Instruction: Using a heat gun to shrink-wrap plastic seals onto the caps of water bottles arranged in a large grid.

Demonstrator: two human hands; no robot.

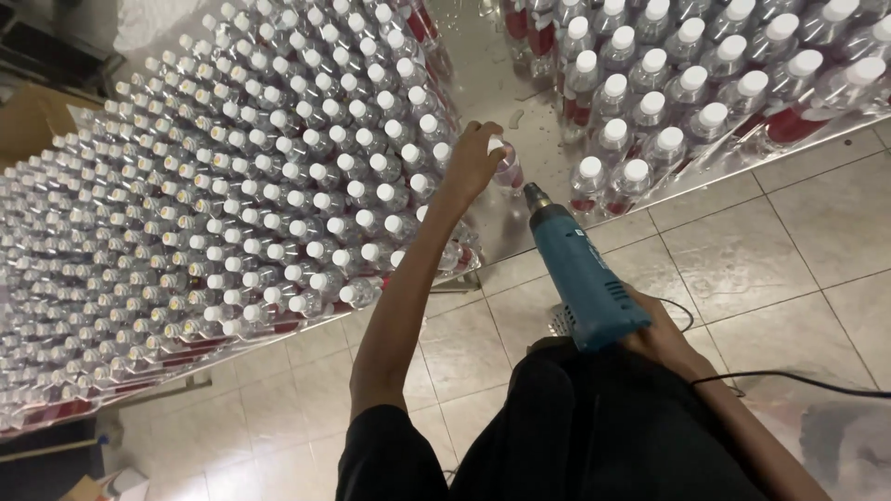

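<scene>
My left hand [471, 160] reaches out over the steel table [483, 83] and grips the top of a single small clear bottle [508, 170] with a white cap and red label. That bottle stands alone in the gap between two big groups of bottles. In my right hand [661, 336] I hold a blue heat gun [580, 269] by its handle. Its metal nozzle points up toward the held bottle, a short way below it. A black cord [789, 378] trails from the gun to the right.
A large block of white-capped bottles [251, 186] fills the table's left side, and another group [687, 83] stands at the upper right. Tiled floor [770, 250] lies below the table edge. A cardboard box [28, 116] sits far left.
</scene>
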